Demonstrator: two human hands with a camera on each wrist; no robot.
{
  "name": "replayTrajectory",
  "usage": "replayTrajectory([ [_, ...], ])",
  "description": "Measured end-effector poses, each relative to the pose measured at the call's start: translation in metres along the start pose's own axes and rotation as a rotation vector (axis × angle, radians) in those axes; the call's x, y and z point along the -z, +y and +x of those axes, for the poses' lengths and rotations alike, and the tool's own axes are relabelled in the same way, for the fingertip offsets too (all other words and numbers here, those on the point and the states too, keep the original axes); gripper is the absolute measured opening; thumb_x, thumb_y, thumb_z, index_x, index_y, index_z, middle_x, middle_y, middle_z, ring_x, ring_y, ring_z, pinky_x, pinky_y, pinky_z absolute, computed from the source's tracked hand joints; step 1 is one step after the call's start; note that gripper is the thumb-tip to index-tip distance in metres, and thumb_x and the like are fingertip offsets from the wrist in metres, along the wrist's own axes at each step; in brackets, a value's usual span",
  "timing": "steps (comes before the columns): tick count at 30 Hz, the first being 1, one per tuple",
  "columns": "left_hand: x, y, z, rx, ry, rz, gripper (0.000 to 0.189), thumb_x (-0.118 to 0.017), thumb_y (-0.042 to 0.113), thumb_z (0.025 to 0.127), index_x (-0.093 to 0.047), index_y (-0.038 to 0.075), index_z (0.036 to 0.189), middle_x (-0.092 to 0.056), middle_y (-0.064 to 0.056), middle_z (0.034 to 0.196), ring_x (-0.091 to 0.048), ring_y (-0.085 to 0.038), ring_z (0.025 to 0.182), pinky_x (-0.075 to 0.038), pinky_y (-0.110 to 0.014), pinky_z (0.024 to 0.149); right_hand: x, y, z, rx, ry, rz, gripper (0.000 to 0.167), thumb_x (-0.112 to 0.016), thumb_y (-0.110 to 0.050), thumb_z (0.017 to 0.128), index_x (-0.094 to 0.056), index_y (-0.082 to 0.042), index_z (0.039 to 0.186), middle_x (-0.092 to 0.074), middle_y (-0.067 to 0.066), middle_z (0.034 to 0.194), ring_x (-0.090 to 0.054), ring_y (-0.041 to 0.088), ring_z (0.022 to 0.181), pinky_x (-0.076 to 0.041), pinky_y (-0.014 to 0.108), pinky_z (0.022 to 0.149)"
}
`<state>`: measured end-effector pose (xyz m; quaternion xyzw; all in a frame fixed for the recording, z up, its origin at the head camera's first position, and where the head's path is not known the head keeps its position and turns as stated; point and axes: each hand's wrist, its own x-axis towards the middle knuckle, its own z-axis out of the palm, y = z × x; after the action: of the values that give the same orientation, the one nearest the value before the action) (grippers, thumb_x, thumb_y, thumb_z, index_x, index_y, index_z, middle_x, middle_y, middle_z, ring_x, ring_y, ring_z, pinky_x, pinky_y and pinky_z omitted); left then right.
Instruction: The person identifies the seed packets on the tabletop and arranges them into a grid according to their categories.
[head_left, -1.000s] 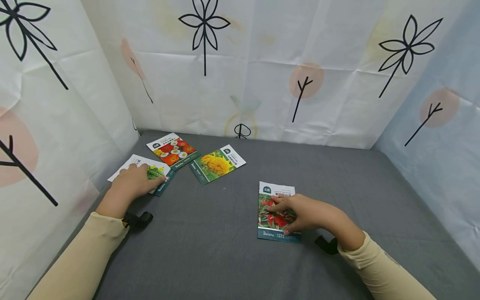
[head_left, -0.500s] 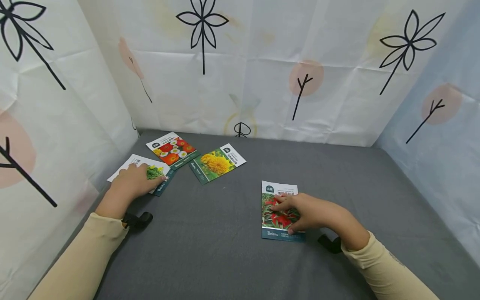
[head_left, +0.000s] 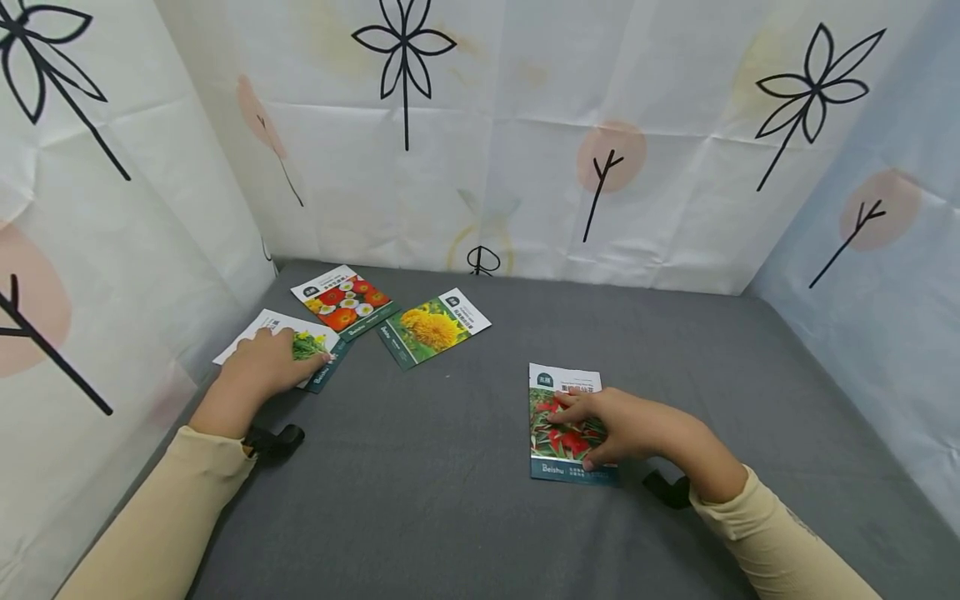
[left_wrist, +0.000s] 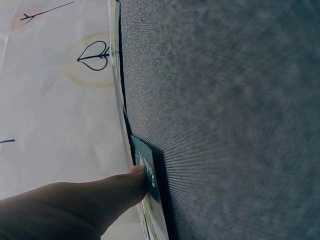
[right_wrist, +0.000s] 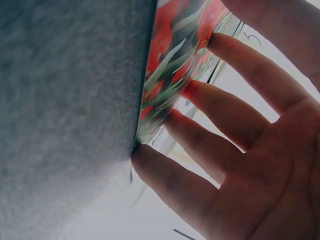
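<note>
My left hand [head_left: 262, 363] rests on a seed packet [head_left: 311, 343] with yellow flowers at the left of the table. In the left wrist view its thumb [left_wrist: 117, 192] presses the packet's dark green lower band [left_wrist: 146, 162]. The palm and other fingers hide much of the print. Over at the right, my right hand [head_left: 626, 427] lies across a seed packet [head_left: 546, 425] with red flowers, "Beishu" along its bottom band. Several spread, fairly straight fingertips touch its face in the right wrist view, where the red print [right_wrist: 175, 60] shows beside them.
A packet with orange, red and white flowers [head_left: 348, 302] lies behind the left hand, overlapping the yellow-flower one. Right of it is a packet with a golden double bloom [head_left: 435, 327]. White printed cloth walls [head_left: 525, 200] bound the grey table [head_left: 420, 500] on three sides.
The red-flower packet has slid slightly to the right along with my right hand. My left hand and the packets around it stay in place.
</note>
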<state>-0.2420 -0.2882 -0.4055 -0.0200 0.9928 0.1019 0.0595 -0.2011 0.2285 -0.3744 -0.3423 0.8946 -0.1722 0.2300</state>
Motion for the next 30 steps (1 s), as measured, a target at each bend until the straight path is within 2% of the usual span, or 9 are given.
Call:
replayTrajectory([
  [11, 0.0, -0.001, 0.0, -0.002, 0.004, -0.001, 0.088, -0.058, 0.058, 0.1, -0.046, -0.02, 0.141, -0.049, -0.047, 0.132, -0.053, -0.061, 0.115, -0.047, -0.073, 0.094, 0.0, 0.004, -0.007, -0.021, 0.011, -0.005, 0.064, -0.091, -0.017, 0.084, -0.069, -0.021, 0.144, -0.048, 0.017, 0.164, -0.039, 0.044, 0.155, -0.054, 0.052, 0.107],
  [20, -0.001, -0.001, 0.0, -0.008, 0.006, -0.003, 0.088, -0.058, 0.057, 0.1, -0.046, -0.02, 0.142, -0.049, -0.047, 0.133, -0.051, -0.062, 0.118, -0.046, -0.074, 0.097, 0.001, 0.008, -0.012, -0.019, 0.011, 0.031, 0.062, -0.091, -0.015, 0.084, -0.07, -0.016, 0.142, -0.053, 0.018, 0.16, -0.048, 0.045, 0.149, -0.06, 0.039, 0.095],
  [26, -0.002, -0.001, 0.001, -0.003, 0.002, -0.007, 0.089, -0.058, 0.058, 0.1, -0.045, -0.02, 0.142, -0.048, -0.048, 0.134, -0.051, -0.062, 0.118, -0.046, -0.075, 0.096, 0.002, 0.011, -0.014, -0.016, 0.024, 0.015, 0.062, -0.092, -0.016, 0.083, -0.071, -0.018, 0.141, -0.054, 0.019, 0.159, -0.052, 0.043, 0.146, -0.06, 0.037, 0.094],
  [30, -0.002, -0.002, 0.001, -0.003, 0.006, -0.004, 0.089, -0.058, 0.058, 0.1, -0.046, -0.019, 0.142, -0.048, -0.047, 0.134, -0.051, -0.062, 0.118, -0.046, -0.075, 0.096, 0.001, 0.011, -0.016, -0.026, 0.02, 0.033, 0.062, -0.092, -0.017, 0.083, -0.071, -0.018, 0.141, -0.054, 0.02, 0.159, -0.061, 0.039, 0.138, -0.06, 0.034, 0.091],
])
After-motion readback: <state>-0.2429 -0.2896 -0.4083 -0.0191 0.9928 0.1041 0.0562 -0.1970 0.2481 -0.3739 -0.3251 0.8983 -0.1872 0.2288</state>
